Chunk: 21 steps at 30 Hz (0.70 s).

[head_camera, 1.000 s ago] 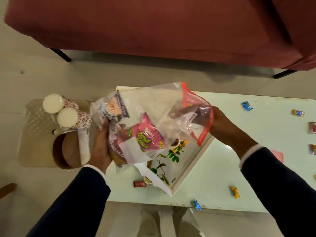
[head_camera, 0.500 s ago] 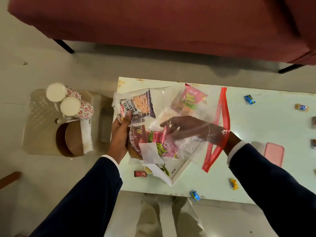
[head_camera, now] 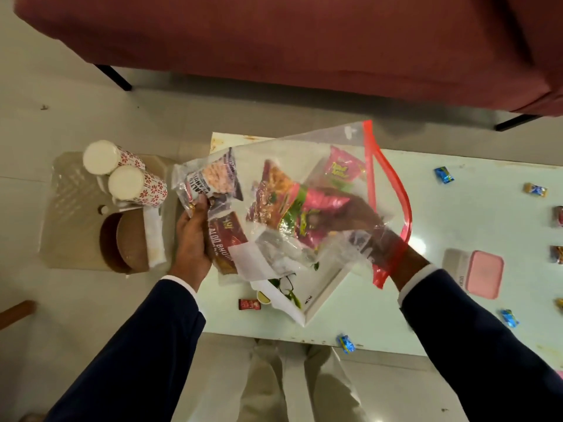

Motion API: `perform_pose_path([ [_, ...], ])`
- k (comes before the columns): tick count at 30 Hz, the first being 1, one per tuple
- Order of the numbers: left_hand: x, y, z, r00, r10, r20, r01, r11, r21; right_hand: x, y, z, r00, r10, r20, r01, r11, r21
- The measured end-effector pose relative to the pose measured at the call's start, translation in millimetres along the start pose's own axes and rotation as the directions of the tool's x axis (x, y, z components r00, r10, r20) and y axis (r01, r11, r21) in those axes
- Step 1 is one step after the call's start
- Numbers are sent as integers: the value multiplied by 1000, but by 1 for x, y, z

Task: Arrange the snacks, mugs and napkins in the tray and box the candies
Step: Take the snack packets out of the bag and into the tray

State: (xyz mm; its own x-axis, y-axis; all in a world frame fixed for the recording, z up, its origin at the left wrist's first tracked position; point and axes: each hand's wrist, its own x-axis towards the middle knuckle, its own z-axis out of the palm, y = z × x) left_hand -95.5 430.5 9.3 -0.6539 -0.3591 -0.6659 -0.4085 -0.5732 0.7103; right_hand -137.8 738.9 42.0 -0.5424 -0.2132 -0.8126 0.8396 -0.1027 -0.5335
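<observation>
A clear zip bag [head_camera: 341, 159] with a red seal holds several snack packets and hangs over the white tray [head_camera: 327, 289] with a leaf print. My left hand [head_camera: 192, 242] grips the bag's closed end from outside, by a dark red packet [head_camera: 225, 239] and a peanut packet [head_camera: 210, 178]. My right hand [head_camera: 344, 220] is inside the bag, fingers closed on a pink and green snack packet [head_camera: 313, 208]. Two patterned mugs [head_camera: 122, 175] and white napkins [head_camera: 154, 239] lie on a low stand at the left. Wrapped candies [head_camera: 444, 174] are scattered on the pale table [head_camera: 457, 226], near a pink-lidded box [head_camera: 481, 274].
A maroon sofa [head_camera: 304, 41] runs along the far side, its black legs on the floor. The low stand [head_camera: 70, 226] also carries a brown round dish [head_camera: 122, 242]. More candies [head_camera: 345, 343] and a small red sachet [head_camera: 249, 304] lie near the table's front edge.
My right hand has pushed deeper into the bag and closed on the pink and green packet. The bag has opened out wider towards the right; the left hand keeps its hold.
</observation>
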Motion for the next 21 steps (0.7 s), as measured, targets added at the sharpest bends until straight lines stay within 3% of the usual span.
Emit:
perform_pose_path([
  [3, 0, 5, -9, 1000, 0, -25, 0, 1000, -27, -5, -35, -2, 937, -305, 171, 315, 948, -36],
  [4, -1, 8, -11, 999, -8, -37, 7, 999, -41, -7, -42, -4, 925, -340, 168, 356, 931, -75],
  [9, -11, 24, -4, 1000, 7, -27, -11, 985, -175, -9, -63, -75, 900, -429, -80, 426, 903, -50],
  [12, -15, 31, 0, 1000, 0, -27, -5, 983, -183, -3, -71, -114, 881, -408, -240, 363, 907, -213],
  [18, -25, 32, 7, 999, 23, 25, -20, 993, -114, 35, -65, -130, 963, -194, -185, 32, 767, -641],
  [21, -27, 27, 7, 1000, 2, 28, 1, 993, -115, 67, -57, -121, 973, -161, -163, -14, 668, -744],
])
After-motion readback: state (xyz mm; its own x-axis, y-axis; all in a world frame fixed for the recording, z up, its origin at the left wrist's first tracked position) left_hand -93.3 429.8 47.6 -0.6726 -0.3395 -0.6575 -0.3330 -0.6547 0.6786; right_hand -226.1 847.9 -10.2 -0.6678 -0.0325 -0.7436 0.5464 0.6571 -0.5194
